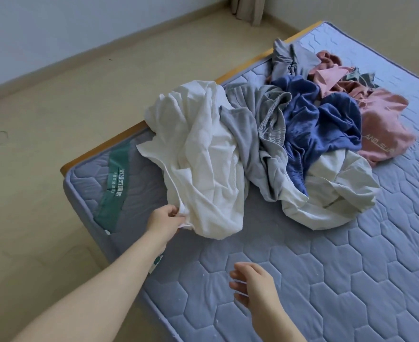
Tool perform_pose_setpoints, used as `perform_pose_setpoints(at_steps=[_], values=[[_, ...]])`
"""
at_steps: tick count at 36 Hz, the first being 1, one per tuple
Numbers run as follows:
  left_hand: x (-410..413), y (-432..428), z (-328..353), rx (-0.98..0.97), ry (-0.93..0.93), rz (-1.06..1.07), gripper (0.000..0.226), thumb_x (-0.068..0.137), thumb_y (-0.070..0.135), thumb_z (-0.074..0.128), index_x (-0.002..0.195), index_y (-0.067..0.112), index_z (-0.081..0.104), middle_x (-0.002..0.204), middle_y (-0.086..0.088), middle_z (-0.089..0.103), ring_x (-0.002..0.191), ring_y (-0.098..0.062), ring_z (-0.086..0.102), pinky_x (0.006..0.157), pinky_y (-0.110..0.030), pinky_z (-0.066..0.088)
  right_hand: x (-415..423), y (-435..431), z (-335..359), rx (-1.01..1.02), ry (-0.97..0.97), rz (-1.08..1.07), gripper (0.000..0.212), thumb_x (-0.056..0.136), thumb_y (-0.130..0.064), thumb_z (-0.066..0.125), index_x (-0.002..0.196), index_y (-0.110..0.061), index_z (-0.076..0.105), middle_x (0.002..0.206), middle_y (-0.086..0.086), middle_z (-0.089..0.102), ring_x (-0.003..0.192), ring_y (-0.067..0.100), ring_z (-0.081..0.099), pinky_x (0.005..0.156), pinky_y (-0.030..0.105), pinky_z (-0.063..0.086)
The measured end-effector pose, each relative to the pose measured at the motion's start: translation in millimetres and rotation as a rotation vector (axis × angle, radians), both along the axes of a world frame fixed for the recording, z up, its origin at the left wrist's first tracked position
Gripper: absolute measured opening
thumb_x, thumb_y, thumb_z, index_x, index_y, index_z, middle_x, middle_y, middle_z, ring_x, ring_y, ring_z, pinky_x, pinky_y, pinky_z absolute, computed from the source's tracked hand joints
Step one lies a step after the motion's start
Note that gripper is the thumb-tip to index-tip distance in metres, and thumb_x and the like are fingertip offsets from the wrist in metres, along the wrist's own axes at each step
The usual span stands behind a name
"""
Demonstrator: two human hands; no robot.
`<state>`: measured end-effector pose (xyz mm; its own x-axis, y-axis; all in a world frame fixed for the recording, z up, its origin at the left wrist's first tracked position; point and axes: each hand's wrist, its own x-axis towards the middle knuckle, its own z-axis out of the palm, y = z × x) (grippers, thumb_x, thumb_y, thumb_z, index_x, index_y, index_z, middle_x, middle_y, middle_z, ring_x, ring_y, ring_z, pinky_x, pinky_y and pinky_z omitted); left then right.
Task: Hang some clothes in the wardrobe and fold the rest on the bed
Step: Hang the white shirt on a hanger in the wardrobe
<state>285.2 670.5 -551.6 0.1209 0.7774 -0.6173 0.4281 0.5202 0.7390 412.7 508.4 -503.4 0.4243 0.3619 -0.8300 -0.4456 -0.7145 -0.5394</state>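
Now left hand (165, 222) pinches white garment's (203, 154) near edge

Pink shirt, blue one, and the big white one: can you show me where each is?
pink shirt (383, 119): head view, on its flat front above the lettering.
blue garment (331, 119): head view, on its crumpled middle.
white garment (203, 156): head view, on its wrinkled middle, above the left hand (165, 219) pinching its edge.

1 crumpled pile, nothing folded, on blue quilted mattress (327, 267) by left edge. White garment (203, 154) nearest, hem pinched by left hand (165, 220). Overlapping to its right: grey garment (248, 119) w/ elastic waistband, blue garment (327, 119), cream garment (339, 193), pink top (381, 124) w/ lettering.
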Motion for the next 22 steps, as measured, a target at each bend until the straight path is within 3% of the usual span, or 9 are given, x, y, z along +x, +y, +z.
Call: perform_pose_setpoints(at_steps=[4, 7, 11, 16, 19, 22], values=[[10, -32, 46, 0.005, -0.099, -0.171, 0.024, 0.081, -0.004, 0.064, 0.076, 0.019, 0.064, 0.08, 0.001, 0.065, 0.08, -0.016, 0.058, 0.074, -0.025, 0.045, 4, -15, 36, 0.071, -0.014, 0.007, 0.015, 0.092, -0.007, 0.052, 0.08, -0.007, 0.06, 0.072, 0.01, 0.06, 0.06, 0.02, 0.051, 0.054, 0.025, 0.035], [20, -61, 78, 0.027, -0.109, -0.262, 0.021, 0.079, -0.006, 0.065, 0.076, 0.015, 0.065, 0.08, -0.002, 0.065, 0.079, -0.014, 0.057, 0.069, -0.021, 0.044, 7, -34, 62, 0.121, -0.024, 0.022, 0.016, 0.093, -0.006, 0.049, 0.082, -0.007, 0.06, 0.071, 0.008, 0.06, 0.062, 0.019, 0.05, 0.055, 0.026, 0.035], [36, -101, 121, 0.043, -0.158, -0.256, 0.015, 0.079, -0.011, 0.063, 0.089, 0.0, 0.066, 0.085, -0.011, 0.061, 0.078, -0.017, 0.055, 0.056, -0.013, 0.046, 13, -67, 93, 0.182, -0.039, 0.058, 0.018, 0.095, -0.006, 0.044, 0.087, -0.01, 0.06, 0.076, 0.007, 0.06, 0.062, 0.017, 0.051, 0.053, 0.024, 0.037], [53, -158, 164, 0.055, -0.228, -0.243, 0.027, 0.078, -0.015, 0.061, 0.067, 0.009, 0.061, 0.063, -0.001, 0.059, 0.059, -0.007, 0.053, 0.048, -0.013, 0.046, 24, -117, 120, 0.268, -0.098, 0.141, 0.019, 0.091, -0.003, 0.047, 0.093, -0.018, 0.058, 0.082, 0.005, 0.06, 0.065, 0.016, 0.054, 0.057, 0.023, 0.039], [61, -193, 181, 0.053, -0.233, -0.285, 0.028, 0.078, -0.015, 0.06, 0.064, 0.008, 0.057, 0.055, 0.002, 0.054, 0.055, -0.006, 0.051, 0.048, -0.014, 0.045, 30, -147, 128, 0.319, -0.158, 0.198, 0.032, 0.088, 0.0, 0.048, 0.107, -0.025, 0.054, 0.09, 0.003, 0.06, 0.067, 0.015, 0.055, 0.059, 0.023, 0.04], [65, -226, 195, 0.036, -0.243, -0.368, 0.018, 0.079, -0.013, 0.06, 0.074, 0.005, 0.06, 0.062, 0.0, 0.057, 0.055, -0.004, 0.054, 0.05, -0.014, 0.047, 35, -174, 136, 0.392, -0.214, 0.234, 0.05, 0.084, 0.005, 0.05, 0.114, -0.035, 0.044, 0.105, 0.002, 0.056, 0.074, 0.012, 0.054, 0.06, 0.02, 0.041]])
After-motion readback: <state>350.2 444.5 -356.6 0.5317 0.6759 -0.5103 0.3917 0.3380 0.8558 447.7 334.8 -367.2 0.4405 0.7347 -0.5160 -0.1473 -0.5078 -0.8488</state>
